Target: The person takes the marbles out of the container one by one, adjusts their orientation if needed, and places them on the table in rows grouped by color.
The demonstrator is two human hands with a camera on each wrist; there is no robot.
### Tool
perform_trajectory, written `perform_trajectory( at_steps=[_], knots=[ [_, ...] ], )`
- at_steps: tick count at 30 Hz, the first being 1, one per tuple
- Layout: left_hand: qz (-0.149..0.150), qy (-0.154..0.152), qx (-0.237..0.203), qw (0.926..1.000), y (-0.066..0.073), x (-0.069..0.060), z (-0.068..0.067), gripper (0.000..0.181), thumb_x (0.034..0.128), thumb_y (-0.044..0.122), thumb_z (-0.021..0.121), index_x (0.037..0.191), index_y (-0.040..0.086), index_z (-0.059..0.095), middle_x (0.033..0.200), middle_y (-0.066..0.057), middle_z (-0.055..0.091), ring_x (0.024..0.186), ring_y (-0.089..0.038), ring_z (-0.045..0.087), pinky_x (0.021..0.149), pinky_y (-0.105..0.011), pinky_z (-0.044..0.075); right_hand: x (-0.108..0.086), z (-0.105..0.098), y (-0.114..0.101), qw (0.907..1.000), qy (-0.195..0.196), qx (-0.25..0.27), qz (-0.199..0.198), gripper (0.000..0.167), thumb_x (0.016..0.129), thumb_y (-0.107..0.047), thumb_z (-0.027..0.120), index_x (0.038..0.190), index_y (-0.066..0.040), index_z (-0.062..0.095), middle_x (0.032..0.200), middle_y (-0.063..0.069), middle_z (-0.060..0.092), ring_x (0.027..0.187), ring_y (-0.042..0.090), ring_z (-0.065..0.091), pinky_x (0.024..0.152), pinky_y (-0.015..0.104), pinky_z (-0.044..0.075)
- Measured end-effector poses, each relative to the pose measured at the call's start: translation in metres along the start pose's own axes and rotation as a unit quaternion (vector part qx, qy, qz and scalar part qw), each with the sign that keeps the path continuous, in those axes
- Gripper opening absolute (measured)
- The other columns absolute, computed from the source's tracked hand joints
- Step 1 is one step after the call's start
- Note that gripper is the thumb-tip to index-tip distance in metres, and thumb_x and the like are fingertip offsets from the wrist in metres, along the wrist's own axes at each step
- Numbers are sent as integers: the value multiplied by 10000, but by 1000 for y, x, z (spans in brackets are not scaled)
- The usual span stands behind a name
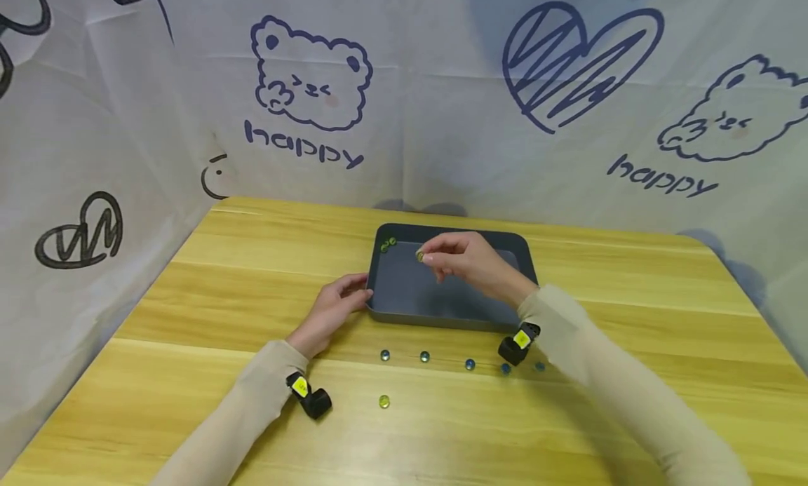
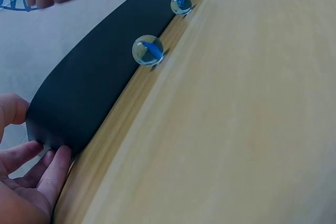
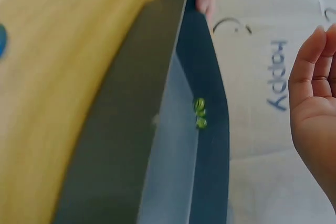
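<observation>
A dark grey rectangular tray [image 1: 435, 321] lies on the table. My left hand [image 1: 334, 311] holds the tray's near left corner, its fingers around the outer walls in the left wrist view. Over the tray's inside, my right hand [image 1: 470, 265] pinches a yellow-green marble [image 1: 420, 256] between thumb and fingertips. Several green marbles [image 3: 200, 113] lie together inside the tray, in its far left corner. In the right wrist view the fingers hide the pinched marble.
In front of the tray several clear marbles with blue cores, such as one blue marble [image 1: 470, 365], form a loose row. Nearer stands a single yellow marble [image 1: 384, 401] on the wooden table [image 1: 189, 282]. White cloth [image 1: 435, 142] with drawings hangs behind and at the left.
</observation>
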State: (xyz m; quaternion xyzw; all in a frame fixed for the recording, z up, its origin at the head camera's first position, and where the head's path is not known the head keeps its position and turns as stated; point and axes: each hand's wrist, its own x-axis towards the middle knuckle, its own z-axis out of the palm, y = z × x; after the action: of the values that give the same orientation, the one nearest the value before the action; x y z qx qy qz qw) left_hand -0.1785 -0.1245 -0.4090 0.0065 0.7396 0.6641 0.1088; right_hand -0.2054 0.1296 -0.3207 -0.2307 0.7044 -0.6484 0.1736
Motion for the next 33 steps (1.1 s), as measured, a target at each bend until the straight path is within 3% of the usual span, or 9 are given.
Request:
perform_trajectory(
  at_steps=[8, 15, 18, 21, 27, 33],
  knots=[
    [-43, -4, 28, 10000, 1, -1, 1, 483, 958, 99, 558, 1404, -44, 440, 1345, -217, 490, 1180, -297, 499, 971, -343, 487, -35, 14, -14, 9989, -440, -13, -188, 129, 905, -25, 631, 1012, -18, 703, 812, 106, 633, 670, 211, 592, 674, 361, 552],
    [-49, -47, -15, 10000, 2, -1, 0, 487, 960, 100, 554, 1408, -46, 434, 1345, -217, 487, 1179, -292, 494, 973, -342, 486, -63, 25, -15, 9964, -657, -160, -518, 300, 885, -97, 703, 1035, 155, 636, 832, 51, 671, 654, 191, 598, 619, 311, 550],
    [-83, -13, -14, 10000, 1, 0, 1, 484, 956, 99, 558, 1406, -38, 441, 1338, -206, 494, 1174, -284, 496, 968, -336, 489, -73, 29, -13, 9954, -681, -389, -553, 267, 888, -94, 700, 1037, 124, 660, 836, 51, 677, 648, 190, 598, 587, 300, 541],
    [-94, -12, 10, 10000, 0, 0, 2, 484, 956, 99, 556, 1407, -34, 442, 1336, -203, 496, 1176, -284, 494, 968, -338, 488, -82, 34, -9, 9933, -635, -599, -753, 216, 891, -70, 690, 1028, 96, 679, 803, 46, 668, 615, 168, 580, 527, 286, 506],
    [-63, -41, 1, 10000, 1, -1, 3, 489, 951, 98, 564, 1405, -37, 443, 1338, -205, 497, 1178, -288, 490, 976, -341, 482, -101, 51, 4, 9896, -261, -426, -1352, 163, 859, 6, 703, 989, 103, 684, 759, 0, 617, 576, 116, 483, 460, 237, 415],
    [-47, -53, -65, 10000, 1, -1, 1, 485, 958, 84, 553, 1406, -56, 428, 1348, -232, 482, 1191, -308, 485, 988, -359, 475, -117, 70, 20, 9919, -5, -665, -1080, 140, 834, 30, 717, 970, 61, 714, 728, 2, 610, 638, 69, 521, 547, 207, 486]
  ],
)
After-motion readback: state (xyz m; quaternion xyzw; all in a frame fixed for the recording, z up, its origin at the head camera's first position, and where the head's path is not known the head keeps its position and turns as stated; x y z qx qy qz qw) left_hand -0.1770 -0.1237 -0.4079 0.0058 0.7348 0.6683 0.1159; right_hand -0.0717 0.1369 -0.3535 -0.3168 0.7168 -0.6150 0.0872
